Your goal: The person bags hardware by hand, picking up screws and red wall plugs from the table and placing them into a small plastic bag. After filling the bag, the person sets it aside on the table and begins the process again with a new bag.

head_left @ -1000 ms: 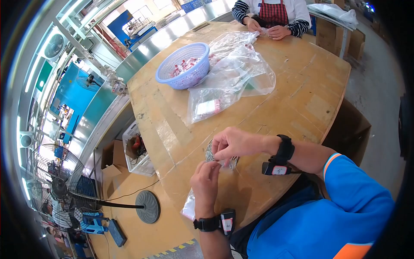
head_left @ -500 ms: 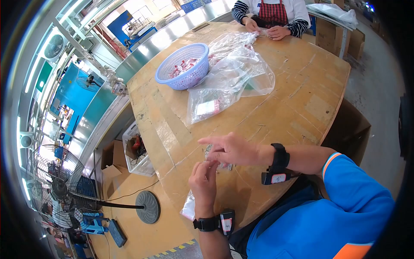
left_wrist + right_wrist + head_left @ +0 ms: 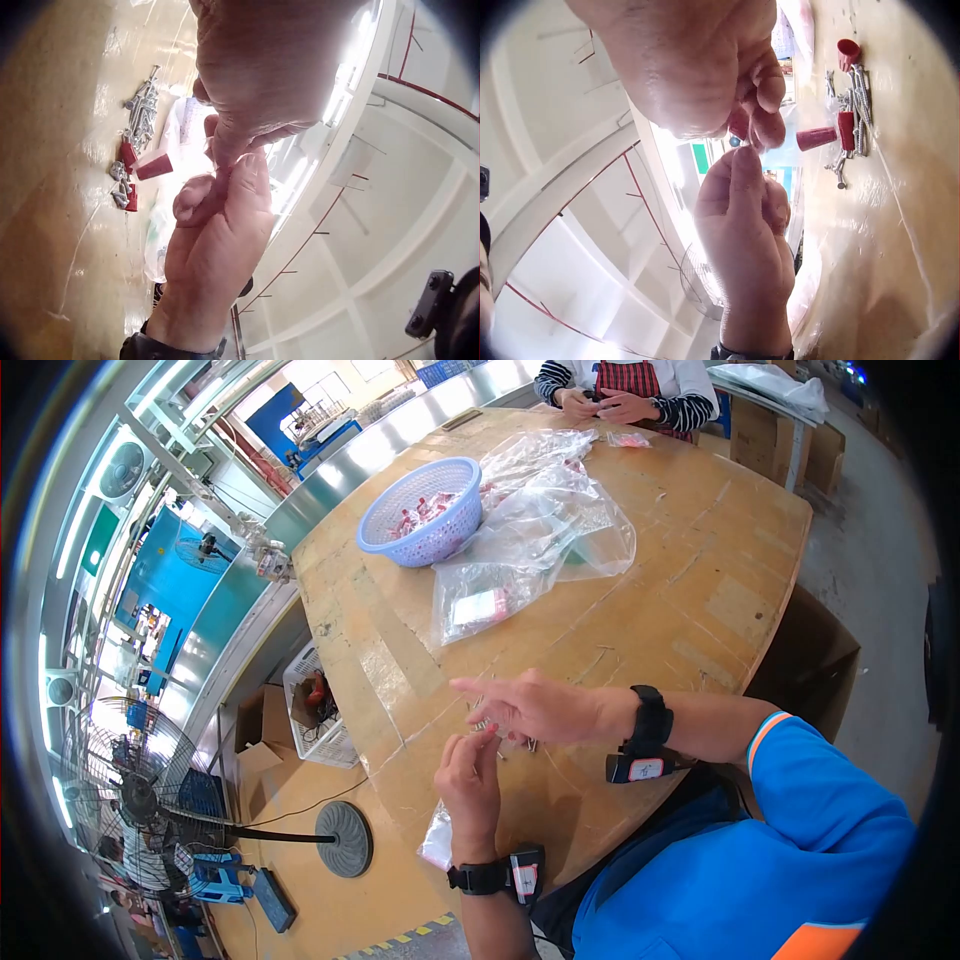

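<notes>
1. On the brown table (image 3: 690,590), a purple basket (image 3: 455,545) of red-and-clear packets is seen toward eleven o'clock from the hands, clear bags (image 3: 545,530) at twelve. Another person's hands (image 3: 607,405) are seen between twelve and one, the fan base (image 3: 344,840) at eight.
2. Screws (image 3: 141,112) and red caps (image 3: 847,54) are piled beneath the hands, at ten o'clock from the meeting fingertips in the left wrist view; from above, the pile is partly blocked by the right hand (image 3: 545,708).
3. By the left hand (image 3: 470,785), a small item is pinched between thumb and forefinger. The right forefinger is held out straight toward nine, beside the left fingertips; whether anything is gripped there cannot be told.
4. A red piece (image 3: 737,126) is glimpsed between the hands, mostly hidden; the pinched item cannot be identified.
</notes>
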{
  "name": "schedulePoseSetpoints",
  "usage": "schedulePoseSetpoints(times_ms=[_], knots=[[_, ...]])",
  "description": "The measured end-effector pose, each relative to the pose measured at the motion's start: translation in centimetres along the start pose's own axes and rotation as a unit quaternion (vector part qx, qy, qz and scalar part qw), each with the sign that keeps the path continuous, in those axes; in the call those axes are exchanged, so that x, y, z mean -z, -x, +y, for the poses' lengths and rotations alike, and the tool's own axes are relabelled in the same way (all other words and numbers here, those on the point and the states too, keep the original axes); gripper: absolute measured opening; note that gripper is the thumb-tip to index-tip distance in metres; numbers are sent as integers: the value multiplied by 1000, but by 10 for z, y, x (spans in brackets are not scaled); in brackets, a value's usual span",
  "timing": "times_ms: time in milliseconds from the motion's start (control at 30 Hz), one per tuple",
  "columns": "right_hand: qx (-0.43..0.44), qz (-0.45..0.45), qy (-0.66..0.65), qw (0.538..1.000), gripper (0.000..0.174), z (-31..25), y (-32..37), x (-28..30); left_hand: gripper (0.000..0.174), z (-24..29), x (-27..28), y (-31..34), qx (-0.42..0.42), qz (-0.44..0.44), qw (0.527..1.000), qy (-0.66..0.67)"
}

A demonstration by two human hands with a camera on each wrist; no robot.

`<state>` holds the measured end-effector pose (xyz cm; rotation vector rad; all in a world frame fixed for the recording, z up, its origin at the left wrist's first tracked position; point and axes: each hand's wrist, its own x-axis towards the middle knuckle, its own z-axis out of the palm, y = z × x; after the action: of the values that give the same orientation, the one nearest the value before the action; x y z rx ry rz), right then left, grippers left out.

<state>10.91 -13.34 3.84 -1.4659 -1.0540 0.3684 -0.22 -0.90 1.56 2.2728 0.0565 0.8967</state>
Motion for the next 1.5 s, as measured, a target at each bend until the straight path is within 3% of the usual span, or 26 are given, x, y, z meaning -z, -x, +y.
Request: schedulePoseSetpoints(times_ms=[33,133,233,333,433,533,633,733,833,933,1033,1233,1333,1500], knots=[[-46,5,-73,996,33,-4,-1,2,7,0,1,0,6,-1,1000,-3],[146,55,58,986,20,19,-14,7,7,-1,3,2,30,-3,1000,-2],[86,-49,83,992,10,4,-7,16,6,-1,4,1,35,5,999,-1],[214,-43,103,971,14,15,-11,14,6,0,4,0,40,11,999,0],[107,-34,83,990,12,15,-9,16,7,-3,5,1,39,17,999,-6],[15,-107,104,989,13,3,-11,30,7,-3,5,0,46,45,998,-12],[-52,-277,177,943,14,2,-8,41,8,-4,7,0,60,66,996,-20],[-52,-357,164,918,16,19,-2,35,9,-6,7,0,63,77,995,-20],[-6,-380,250,891,16,22,-1,28,10,-6,7,0,68,85,994,-19],[31,-355,282,891,16,28,0,23,11,-6,7,0,64,89,994,-21],[-10,-324,259,910,16,22,0,23,11,-4,8,-1,73,84,994,-22],[-32,-134,67,988,18,-5,-9,39,8,-2,7,0,57,42,997,-29],[27,-27,26,999,28,-4,-11,31,7,-2,6,1,45,25,998,-33],[181,17,161,970,37,3,-8,13,6,-2,1,2,24,13,999,-38]])
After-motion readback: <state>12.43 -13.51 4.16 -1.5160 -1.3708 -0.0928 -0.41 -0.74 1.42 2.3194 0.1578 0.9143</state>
